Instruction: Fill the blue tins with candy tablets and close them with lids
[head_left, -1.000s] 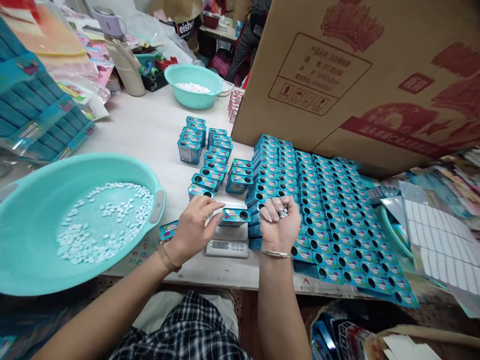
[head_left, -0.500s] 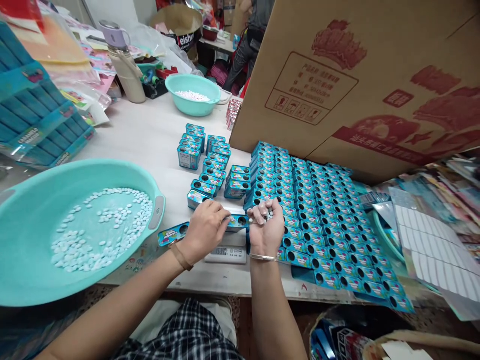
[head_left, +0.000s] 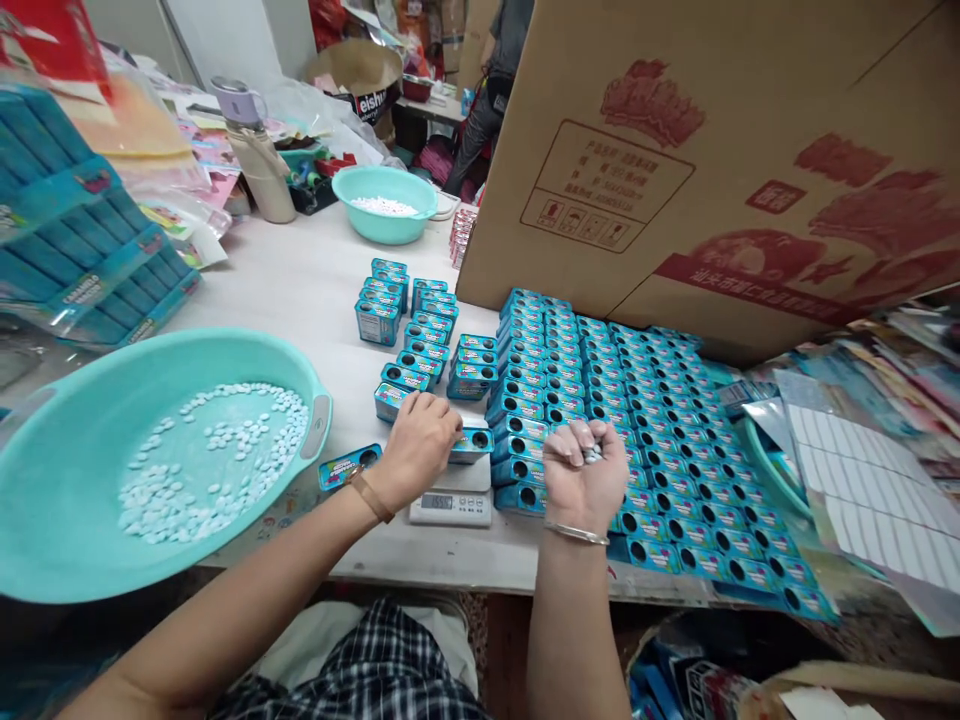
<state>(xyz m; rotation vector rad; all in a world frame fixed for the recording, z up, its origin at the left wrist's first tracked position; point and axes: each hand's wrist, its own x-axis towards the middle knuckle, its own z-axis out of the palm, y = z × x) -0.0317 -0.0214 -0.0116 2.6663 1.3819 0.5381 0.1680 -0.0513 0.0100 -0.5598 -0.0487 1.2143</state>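
My left hand (head_left: 421, 440) is closed at the near end of a blue tin (head_left: 476, 443) with a round hole in its top. That tin stands on a small digital scale (head_left: 451, 508) whose display is lit. My right hand (head_left: 586, 475), palm up and fingers curled, holds several pale candy tablets (head_left: 593, 454). It hovers over the rows of blue tins (head_left: 660, 420). A single tin (head_left: 349, 467) lies beside my left wrist, and smaller groups of tins (head_left: 427, 335) stand beyond the scale.
A turquoise basin (head_left: 300, 345) with loose tablets is at left; a smaller basin (head_left: 390, 228) sits farther back. A large carton (head_left: 600, 260) walls off the back right. A tumbler (head_left: 259, 165) and stacked packs (head_left: 82, 220) stand at left. A person (head_left: 487, 100) is in the background.
My right hand has moved right, away from the tin on the scale, still holding tablets. My left hand stays by that tin. The camera view has shifted slightly.
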